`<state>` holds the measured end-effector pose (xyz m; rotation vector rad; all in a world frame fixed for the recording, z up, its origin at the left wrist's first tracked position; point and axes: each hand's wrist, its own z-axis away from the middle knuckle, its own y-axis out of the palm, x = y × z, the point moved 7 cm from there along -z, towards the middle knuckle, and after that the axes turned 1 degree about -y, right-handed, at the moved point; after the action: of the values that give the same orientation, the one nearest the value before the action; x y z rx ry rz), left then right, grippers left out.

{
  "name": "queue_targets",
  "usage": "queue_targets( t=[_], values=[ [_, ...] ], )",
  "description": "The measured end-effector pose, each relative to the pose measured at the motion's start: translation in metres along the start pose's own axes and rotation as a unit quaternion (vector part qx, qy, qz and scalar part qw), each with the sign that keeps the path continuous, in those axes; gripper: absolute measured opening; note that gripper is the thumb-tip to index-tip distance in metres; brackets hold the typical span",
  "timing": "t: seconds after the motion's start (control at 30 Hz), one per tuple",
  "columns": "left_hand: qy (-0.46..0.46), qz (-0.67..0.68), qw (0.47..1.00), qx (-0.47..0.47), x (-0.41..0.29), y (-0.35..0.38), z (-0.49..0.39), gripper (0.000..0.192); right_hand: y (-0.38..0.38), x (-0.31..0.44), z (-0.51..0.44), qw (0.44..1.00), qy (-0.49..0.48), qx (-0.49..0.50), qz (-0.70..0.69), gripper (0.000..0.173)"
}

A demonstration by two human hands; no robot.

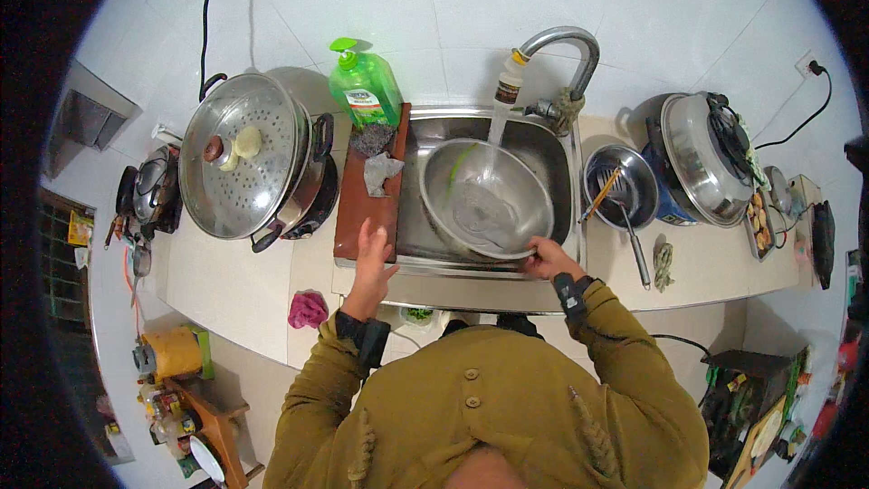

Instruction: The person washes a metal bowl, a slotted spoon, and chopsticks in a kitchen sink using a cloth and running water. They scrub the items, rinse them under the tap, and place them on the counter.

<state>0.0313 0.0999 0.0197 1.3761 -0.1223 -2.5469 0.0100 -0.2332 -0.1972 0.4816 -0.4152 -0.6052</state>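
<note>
Under the running faucet [569, 37] a wide stainless steel basin [543, 207] sits tilted in the metal sink [419, 217]. Water [497, 125] streams from the faucet's white nozzle [507, 85] into it, and some water lies in the bottom. A green strip, perhaps a vegetable piece, shows along the basin's inner left wall. My right hand [548, 258] grips the basin's rim at its near right side. Over the near end of a reddish-brown board [360, 217], my left hand [372, 268] hovers with fingers apart, holding nothing.
Left of the sink stand a green soap pump bottle [366, 88], a steel wool scourer [373, 139], a large lidded steamer pot [237, 149] and a crumpled pink cloth [308, 310]. At right are a steel bowl with utensils [638, 197], a rag [663, 265] and a domed-lid pan [706, 156].
</note>
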Motion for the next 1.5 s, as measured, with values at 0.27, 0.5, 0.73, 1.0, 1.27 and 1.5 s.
queue_targets(
  t=[0.27, 0.5, 0.73, 1.0, 1.27, 1.5],
  values=[
    [-0.002, 0.051, 0.998, -0.024, 0.021, -0.062, -0.01, 0.061, 0.068, 0.007, -0.024, 0.992, -0.027, 0.05, 0.11, 0.023],
    [-0.038, 0.098, 0.994, 0.018, 0.036, -0.067, -0.022, 0.053, -0.017, 0.084, -0.019, 0.896, -0.228, -0.122, 0.36, 0.025],
    [-0.015, 0.122, 0.992, 0.02, 0.031, -0.085, -0.03, 0.046, 0.109, 0.061, 0.084, 0.851, -0.248, -0.283, 0.367, 0.076],
    [-0.027, 0.119, 0.992, 0.02, 0.018, -0.077, -0.022, 0.042, 0.068, 0.077, 0.042, 0.781, -0.442, -0.25, 0.362, 0.068],
    [-0.036, 0.084, 0.996, -0.008, 0.024, -0.094, -0.014, 0.043, 0.048, 0.093, -0.02, 0.816, -0.403, -0.198, 0.363, 0.044],
    [-0.004, 0.072, 0.997, -0.021, 0.02, -0.107, 0.004, 0.047, 0.077, 0.084, -0.033, 0.878, -0.359, -0.153, 0.279, 0.031]
  ],
)
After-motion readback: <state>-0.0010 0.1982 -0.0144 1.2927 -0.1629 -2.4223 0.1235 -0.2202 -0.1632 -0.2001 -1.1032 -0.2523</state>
